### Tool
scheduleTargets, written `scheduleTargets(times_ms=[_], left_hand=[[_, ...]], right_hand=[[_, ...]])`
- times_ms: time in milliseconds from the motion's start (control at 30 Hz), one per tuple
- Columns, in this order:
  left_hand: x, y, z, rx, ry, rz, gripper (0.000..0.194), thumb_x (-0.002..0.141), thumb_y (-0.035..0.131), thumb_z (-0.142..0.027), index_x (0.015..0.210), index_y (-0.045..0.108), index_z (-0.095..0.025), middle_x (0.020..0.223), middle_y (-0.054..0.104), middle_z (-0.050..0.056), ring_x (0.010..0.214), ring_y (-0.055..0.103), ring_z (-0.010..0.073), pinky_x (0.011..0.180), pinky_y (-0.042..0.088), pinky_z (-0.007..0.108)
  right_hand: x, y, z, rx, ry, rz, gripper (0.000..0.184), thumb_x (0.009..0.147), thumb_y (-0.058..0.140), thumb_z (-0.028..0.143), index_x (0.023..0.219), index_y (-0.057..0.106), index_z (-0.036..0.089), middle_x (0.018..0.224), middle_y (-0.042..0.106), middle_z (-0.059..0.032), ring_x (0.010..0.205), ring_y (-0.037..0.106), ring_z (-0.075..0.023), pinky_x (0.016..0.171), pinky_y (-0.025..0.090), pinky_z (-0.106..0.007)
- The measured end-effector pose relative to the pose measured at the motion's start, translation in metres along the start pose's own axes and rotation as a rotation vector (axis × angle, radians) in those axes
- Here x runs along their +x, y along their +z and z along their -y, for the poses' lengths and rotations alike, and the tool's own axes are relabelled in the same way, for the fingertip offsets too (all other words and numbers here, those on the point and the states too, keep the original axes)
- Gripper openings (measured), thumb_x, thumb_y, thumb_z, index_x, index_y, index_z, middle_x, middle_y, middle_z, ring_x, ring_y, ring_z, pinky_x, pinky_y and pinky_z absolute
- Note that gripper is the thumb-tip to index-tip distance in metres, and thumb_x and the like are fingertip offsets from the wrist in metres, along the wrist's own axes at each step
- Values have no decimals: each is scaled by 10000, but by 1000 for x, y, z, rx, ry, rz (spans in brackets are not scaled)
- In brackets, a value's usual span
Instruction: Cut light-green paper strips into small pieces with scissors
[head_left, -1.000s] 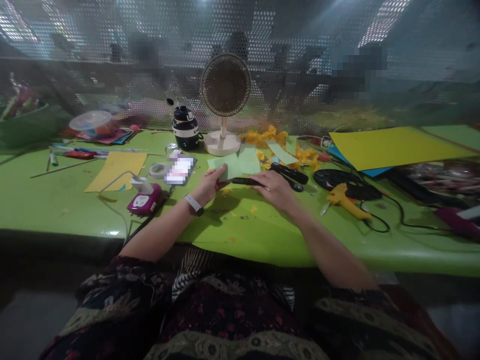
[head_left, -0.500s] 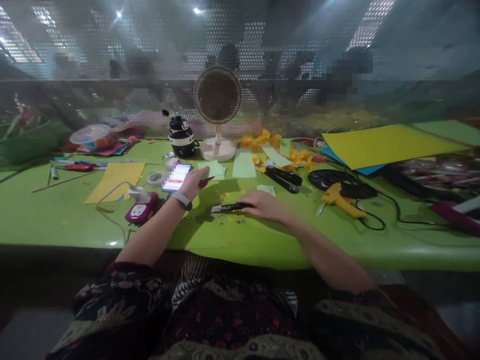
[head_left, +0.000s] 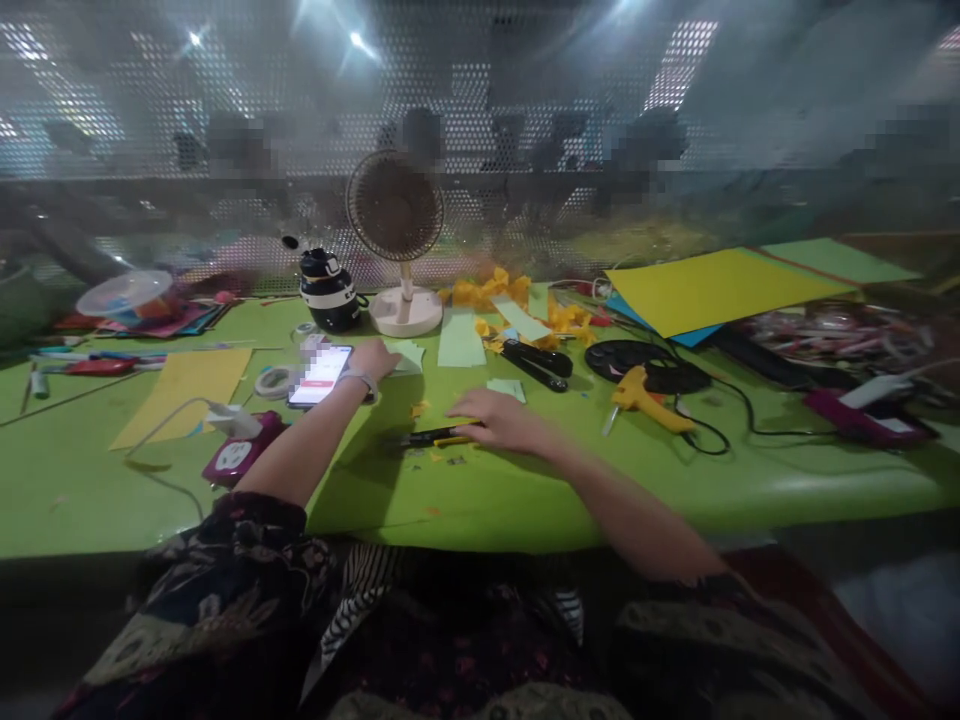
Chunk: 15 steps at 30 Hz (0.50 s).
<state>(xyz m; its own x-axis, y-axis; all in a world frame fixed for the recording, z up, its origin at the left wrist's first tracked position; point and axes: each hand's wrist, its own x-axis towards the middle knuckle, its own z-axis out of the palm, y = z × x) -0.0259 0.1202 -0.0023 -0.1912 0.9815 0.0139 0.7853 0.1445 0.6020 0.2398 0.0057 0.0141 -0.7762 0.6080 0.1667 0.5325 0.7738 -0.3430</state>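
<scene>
My left hand (head_left: 373,358), with a pale watch band at the wrist, reaches over the left edge of a small stack of pale green paper (head_left: 410,357). Its fingers are mostly hidden, so I cannot tell whether they pinch a sheet. Below that forearm lies a lit phone (head_left: 319,378). My right hand (head_left: 501,420) is closed around one end of a slim black-and-yellow tool (head_left: 431,437), low over the green table (head_left: 375,510). The tool's dark front end points left and is blurred. Small grey bits (head_left: 455,461) and yellow scraps (head_left: 418,409) lie around it.
Behind stand a fan (head_left: 405,310) and a dark bottle (head_left: 330,300). A black stapler (head_left: 536,365), a yellow glue gun (head_left: 651,403) and a black palette-like tray (head_left: 679,378) lie right. A purple power adapter (head_left: 238,455) with a cable, tape (head_left: 274,382) and yellow paper (head_left: 191,390) are left.
The view has swung right, so the table's things sit further left in the picture. My left hand has shifted over the paper stack's edge. My right hand still holds the tool.
</scene>
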Motion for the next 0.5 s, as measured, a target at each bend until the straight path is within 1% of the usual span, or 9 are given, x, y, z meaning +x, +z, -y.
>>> scheduleTargets(times_ms=[33,100,133,167,267,333,400,433,500], left_hand=[[-1,0,-3,66,6,-21,257,719,814,-296,858,694,-117,895,737,227,1076,671,418,851,505,424],[-4,-3,-10,176,11,-52,456,714,821,-291,1081,676,-64,1108,714,286,1181,627,453,930,479,452],[-6,-4,-14,322,47,-62,533,757,786,-297,1199,630,-43,1165,699,295,1179,633,442,938,478,449],[-8,-6,-18,443,73,-51,573,795,755,-307,1264,591,-21,1190,688,306,1163,643,433,936,480,449],[-17,-12,-26,575,124,0,530,872,676,-371,1263,597,-21,1219,677,304,1142,651,416,911,489,435],[-25,-15,-27,545,135,6,471,891,653,-404,1200,644,-49,1191,691,282,1138,646,414,909,485,432],[-35,-15,-26,421,161,-20,396,876,676,-418,1100,689,-93,1137,710,251,1130,642,416,911,476,430],[-41,-15,-24,313,157,-49,341,842,719,-408,1028,706,-124,1080,723,223,1116,644,407,916,468,419],[-55,-13,-21,46,189,-100,261,749,816,-385,858,713,-172,878,723,159,1024,660,383,887,457,391]], right_hand=[[0,-7,-2,12,41,-7,288,977,637,293,1213,734,160,1183,737,-142,1091,660,-255,923,501,-394],[4,-22,-6,22,124,5,308,998,600,334,1230,729,176,1211,737,-133,1085,671,-247,945,507,-402],[7,-29,-8,22,161,9,314,1002,589,340,1237,725,181,1221,736,-129,1080,677,-242,942,511,-394],[11,-35,-11,7,191,31,326,994,599,343,1247,719,176,1238,731,-130,1087,678,-242,944,511,-383],[33,-47,-22,-192,273,114,364,967,625,305,1294,690,159,1309,696,-151,1165,657,-279,953,497,-371],[54,-47,-30,-354,309,165,396,954,617,242,1339,660,161,1330,678,-165,1215,634,-306,929,495,-375],[78,-44,-40,-427,280,217,461,921,664,254,1373,635,166,1350,667,-163,1248,613,-321,903,494,-371],[90,-41,-45,-443,261,243,500,893,700,261,1380,631,177,1366,662,-157,1238,618,-318,887,494,-362],[112,-37,-55,-458,248,304,539,826,763,248,1352,659,199,1342,681,-144,1192,638,-309,841,496,-350]])
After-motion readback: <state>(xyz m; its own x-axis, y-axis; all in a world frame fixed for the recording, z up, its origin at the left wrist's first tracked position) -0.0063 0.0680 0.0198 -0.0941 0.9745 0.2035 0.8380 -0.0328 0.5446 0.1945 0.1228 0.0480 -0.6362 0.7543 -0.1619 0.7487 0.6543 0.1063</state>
